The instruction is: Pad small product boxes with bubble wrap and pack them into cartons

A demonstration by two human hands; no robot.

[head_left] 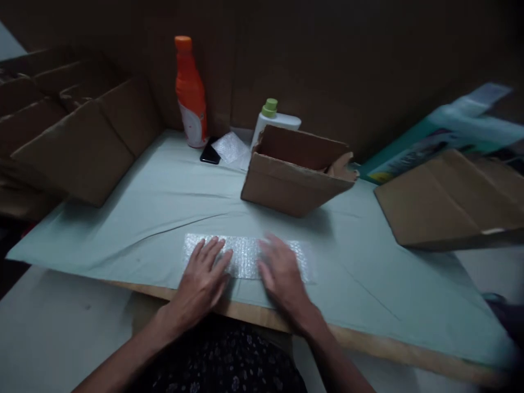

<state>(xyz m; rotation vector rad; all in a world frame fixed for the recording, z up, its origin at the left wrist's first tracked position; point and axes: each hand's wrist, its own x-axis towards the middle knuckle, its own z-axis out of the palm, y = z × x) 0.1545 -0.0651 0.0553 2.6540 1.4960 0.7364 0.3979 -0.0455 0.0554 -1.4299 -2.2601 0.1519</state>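
Note:
A long rectangle of bubble wrap point(243, 262) lies flat near the front edge of the cloth-covered table. My left hand point(204, 275) rests palm down over its left part, fingers spread. Over its right part is my right hand point(283, 273), fingers stretched out and slightly smeared by motion; whether it touches the sheet I cannot tell. Neither hand grips anything. Just beyond the wrap stands an open cardboard box point(295, 185), its inside mostly hidden.
At the left is a larger divided cardboard box point(90, 147). Along the back stand an orange bottle point(191, 93), a black phone point(210, 153), a small bubble-wrap piece point(230, 147) and a white green-capped bottle point(276, 119). Another carton point(446, 202) and a teal jug point(434, 136) are right.

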